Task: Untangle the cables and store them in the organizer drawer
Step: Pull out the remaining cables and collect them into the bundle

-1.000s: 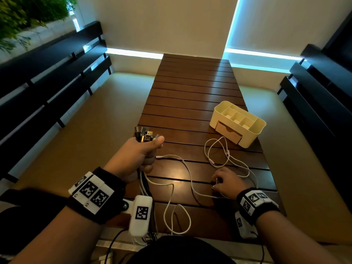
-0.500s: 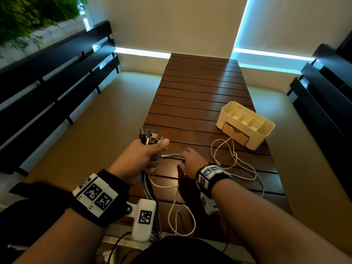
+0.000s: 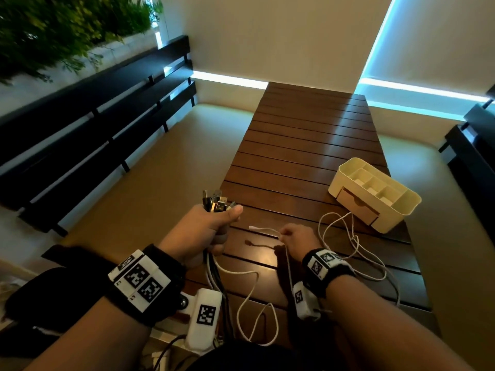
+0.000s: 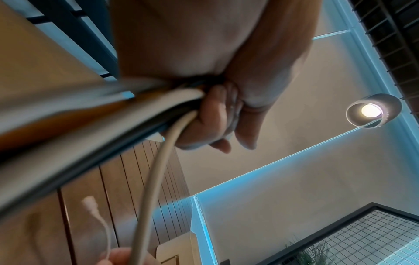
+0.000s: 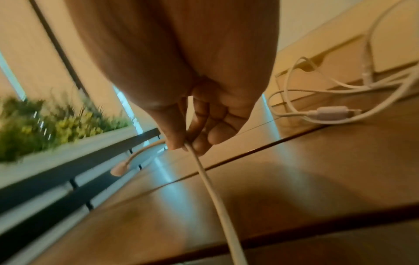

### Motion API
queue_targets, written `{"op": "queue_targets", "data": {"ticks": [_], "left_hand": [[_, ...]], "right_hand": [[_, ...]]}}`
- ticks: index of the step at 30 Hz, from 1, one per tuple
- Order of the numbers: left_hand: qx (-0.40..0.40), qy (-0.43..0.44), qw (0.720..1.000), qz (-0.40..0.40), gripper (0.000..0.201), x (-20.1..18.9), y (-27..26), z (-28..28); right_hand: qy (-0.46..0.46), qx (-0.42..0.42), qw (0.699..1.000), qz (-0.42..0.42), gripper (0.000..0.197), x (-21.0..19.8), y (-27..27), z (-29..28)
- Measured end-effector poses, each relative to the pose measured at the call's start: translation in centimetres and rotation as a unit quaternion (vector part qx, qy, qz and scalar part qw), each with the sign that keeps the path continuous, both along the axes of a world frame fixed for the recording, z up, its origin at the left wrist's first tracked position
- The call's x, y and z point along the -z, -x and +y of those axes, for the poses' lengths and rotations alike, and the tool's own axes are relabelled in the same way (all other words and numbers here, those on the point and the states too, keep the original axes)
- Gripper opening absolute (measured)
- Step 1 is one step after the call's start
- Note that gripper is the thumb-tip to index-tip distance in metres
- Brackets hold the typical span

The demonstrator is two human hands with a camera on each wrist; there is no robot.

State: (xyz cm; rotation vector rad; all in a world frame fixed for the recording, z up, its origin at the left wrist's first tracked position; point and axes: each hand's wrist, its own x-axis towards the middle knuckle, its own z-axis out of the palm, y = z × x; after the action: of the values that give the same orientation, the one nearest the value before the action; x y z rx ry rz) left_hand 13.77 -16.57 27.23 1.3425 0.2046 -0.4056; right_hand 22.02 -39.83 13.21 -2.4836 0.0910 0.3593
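Fingers of the left hand (image 3: 206, 231) are curled tight around a bundle of cables (image 3: 214, 203), plugs sticking up above the fist. Thumb and forefinger of the right hand (image 3: 297, 241) pinch a white cable (image 3: 263, 229) near its plug, lifted just above the table (image 3: 300, 145). More white cable (image 3: 353, 242) lies looped beside the organizer (image 3: 375, 195), whose drawer (image 3: 357, 207) sits closed.

The camera on my head looks forward and down along the desk (image 3: 308, 145). Each wrist camera sits close under its palm, looking out past my fingers and upward. All three share the white cable end (image 3: 263, 229) (image 4: 90, 203) (image 5: 122, 167).
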Motion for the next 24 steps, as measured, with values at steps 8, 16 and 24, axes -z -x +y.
{"op": "queue_targets", "data": {"ticks": [8, 16, 24], "left_hand": [[0.019, 0.029, 0.999, -0.023, 0.024, 0.4, -1.2, -2.0], [0.058, 0.048, 0.996, -0.041, 0.024, 0.5, -1.3, -3.8], [0.048, 0.05, 0.996, -0.06, 0.027, 0.7, -0.8, -3.8]], "right_hand": [[-0.29, 0.057, 0.955, -0.023, 0.013, -4.5, 3.8, -1.8], [-0.284, 0.043, 0.957, -0.029, 0.016, -8.6, 6.7, -2.1], [-0.278, 0.011, 0.96, -0.022, 0.016, -10.1, 8.3, -1.6]]}}
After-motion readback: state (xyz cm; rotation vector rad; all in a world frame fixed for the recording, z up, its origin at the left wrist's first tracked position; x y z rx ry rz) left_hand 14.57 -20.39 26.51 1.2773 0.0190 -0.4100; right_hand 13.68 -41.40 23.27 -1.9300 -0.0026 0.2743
